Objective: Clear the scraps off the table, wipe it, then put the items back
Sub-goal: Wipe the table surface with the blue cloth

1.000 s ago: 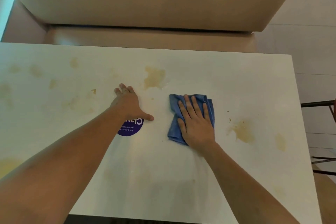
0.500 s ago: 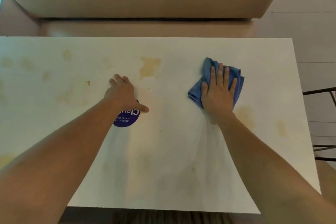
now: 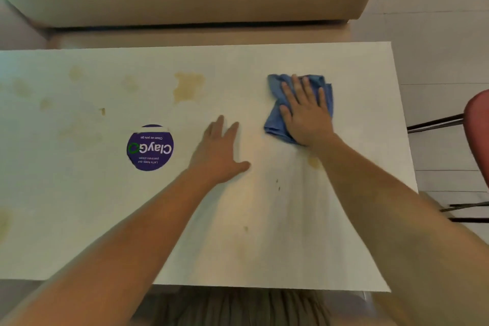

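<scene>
I was mid-wipe: my right hand [image 3: 307,116] pressed flat on the blue cloth [image 3: 274,119], far right on the table [image 3: 264,61]; left hand [image 3: 219,156] open, bracing; tan stains [image 3: 188,86] leftward likely needed wiping next

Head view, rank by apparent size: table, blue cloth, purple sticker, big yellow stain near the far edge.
1. table
2. blue cloth, partly hidden under the right hand
3. purple sticker
4. big yellow stain
</scene>
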`<state>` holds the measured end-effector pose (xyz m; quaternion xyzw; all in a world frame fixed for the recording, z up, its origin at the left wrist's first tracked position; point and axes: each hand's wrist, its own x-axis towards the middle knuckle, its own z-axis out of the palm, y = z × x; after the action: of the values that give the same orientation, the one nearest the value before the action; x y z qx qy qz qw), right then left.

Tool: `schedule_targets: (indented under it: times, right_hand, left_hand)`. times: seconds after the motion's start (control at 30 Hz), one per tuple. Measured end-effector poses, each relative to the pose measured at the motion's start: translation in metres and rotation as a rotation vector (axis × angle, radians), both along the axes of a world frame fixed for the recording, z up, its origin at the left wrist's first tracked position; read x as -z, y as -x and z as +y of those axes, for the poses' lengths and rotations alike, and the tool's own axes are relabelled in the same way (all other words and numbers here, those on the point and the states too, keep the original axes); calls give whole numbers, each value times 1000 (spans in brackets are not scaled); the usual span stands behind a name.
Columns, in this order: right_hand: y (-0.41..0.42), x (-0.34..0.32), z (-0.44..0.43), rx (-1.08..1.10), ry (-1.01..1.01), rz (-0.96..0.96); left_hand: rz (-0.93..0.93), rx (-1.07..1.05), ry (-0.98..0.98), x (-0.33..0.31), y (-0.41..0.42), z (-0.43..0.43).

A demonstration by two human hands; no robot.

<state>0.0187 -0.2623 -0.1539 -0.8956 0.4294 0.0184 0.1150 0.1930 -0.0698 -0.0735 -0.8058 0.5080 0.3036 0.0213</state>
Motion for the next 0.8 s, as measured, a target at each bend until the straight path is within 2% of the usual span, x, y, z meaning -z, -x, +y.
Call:
schedule_targets:
  times: [0.13,0.27,0.4,0.5,0.57,0.7,0.8]
  right_hand:
    - [75,-6,-1,105,-28,10]
    - [84,-13,79,218,-54,-2]
    - [44,-9,140,-15,-34,-28]
    - [38,-8,97,-219,-39,-59]
    - [48,-6,50,-260,-31,-47]
    - [105,-6,-31,-135,-8,-2]
    - [155,-10,-32,4,-9,3]
  left_hand:
    - [22,5,-126,6,50,5]
    - [32,-117,-144,3,71,9]
    - [21,-184,-162,4,91,11]
    - [32,-201,-222,7,97,12]
    - [32,-203,-258,7,100,13]
    - [55,-134,-362,4,97,6]
    - [13,-46,-403,0,92,7]
